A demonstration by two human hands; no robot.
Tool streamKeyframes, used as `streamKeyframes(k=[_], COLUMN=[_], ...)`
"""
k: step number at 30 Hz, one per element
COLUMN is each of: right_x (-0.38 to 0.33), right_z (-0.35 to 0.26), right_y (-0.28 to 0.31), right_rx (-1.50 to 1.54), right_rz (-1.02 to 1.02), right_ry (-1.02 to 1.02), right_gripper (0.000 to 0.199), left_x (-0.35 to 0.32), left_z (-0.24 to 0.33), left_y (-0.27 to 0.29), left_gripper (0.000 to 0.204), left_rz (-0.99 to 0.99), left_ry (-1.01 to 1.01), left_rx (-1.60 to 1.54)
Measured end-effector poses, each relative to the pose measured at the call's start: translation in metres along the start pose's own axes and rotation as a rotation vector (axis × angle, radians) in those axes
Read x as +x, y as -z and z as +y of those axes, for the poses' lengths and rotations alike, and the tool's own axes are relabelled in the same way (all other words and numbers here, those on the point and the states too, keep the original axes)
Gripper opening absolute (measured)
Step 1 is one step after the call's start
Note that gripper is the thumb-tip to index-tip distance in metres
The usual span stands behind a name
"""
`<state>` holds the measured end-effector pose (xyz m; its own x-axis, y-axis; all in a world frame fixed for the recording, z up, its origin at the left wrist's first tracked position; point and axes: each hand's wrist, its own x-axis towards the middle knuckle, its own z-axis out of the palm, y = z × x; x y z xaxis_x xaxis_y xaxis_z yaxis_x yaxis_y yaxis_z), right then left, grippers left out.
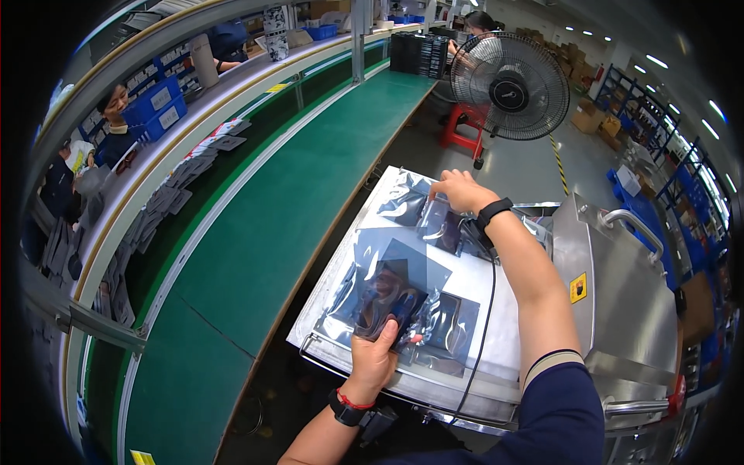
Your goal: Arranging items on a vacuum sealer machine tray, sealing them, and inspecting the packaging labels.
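My left hand (376,353) is closed around a stack of shiny, see-through grey antistatic bags (387,287), thumb on top. The stack is above the near left part of a white work surface. At that surface's far edge, my right hand (463,191) reaches over with bent fingers, pinching the edge of another shiny bag (446,225) with something dark inside. More filled bags lie flat around it, among them one bag (453,322) right of my left hand and another bag (403,198) at the far left corner. My right fingertips are partly hidden.
A stainless steel machine lid (628,279) with a curved handle stands at right. A black cable (484,341) crosses the white surface. To the left runs a green conveyor belt (271,232). A black fan (509,89) and red stool (463,128) stand ahead; co-workers sit beyond the belt.
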<state>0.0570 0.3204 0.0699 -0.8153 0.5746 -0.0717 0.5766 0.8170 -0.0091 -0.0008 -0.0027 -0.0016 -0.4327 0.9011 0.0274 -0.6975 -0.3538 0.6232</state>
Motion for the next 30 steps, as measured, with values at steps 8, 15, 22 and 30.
streamKeyframes(k=[8, 15, 22, 30], right_x=[0.024, 0.036, 0.037, 0.018], right_z=[0.008, 0.013, 0.019, 0.063], right_y=[0.002, -0.006, -0.014, -0.017], right_rx=[-0.151, -0.119, -0.171, 0.345], right_rz=[-0.068, 0.015, 0.219, 0.085], right_ry=[0.064, 0.098, 0.306, -0.263], right_gripper=[0.02, 0.009, 0.008, 0.017], left_x=[0.0, -0.001, -0.001, -0.001], left_z=[-0.003, 0.002, 0.001, -0.001], left_y=[0.001, -0.002, -0.003, -0.002], left_gripper=[0.036, 0.036, 0.036, 0.036], left_rz=[-0.003, -0.011, -0.004, -0.018], left_ry=[0.007, 0.001, 0.005, 0.011], left_rx=[-0.029, -0.042, -0.054, -0.062])
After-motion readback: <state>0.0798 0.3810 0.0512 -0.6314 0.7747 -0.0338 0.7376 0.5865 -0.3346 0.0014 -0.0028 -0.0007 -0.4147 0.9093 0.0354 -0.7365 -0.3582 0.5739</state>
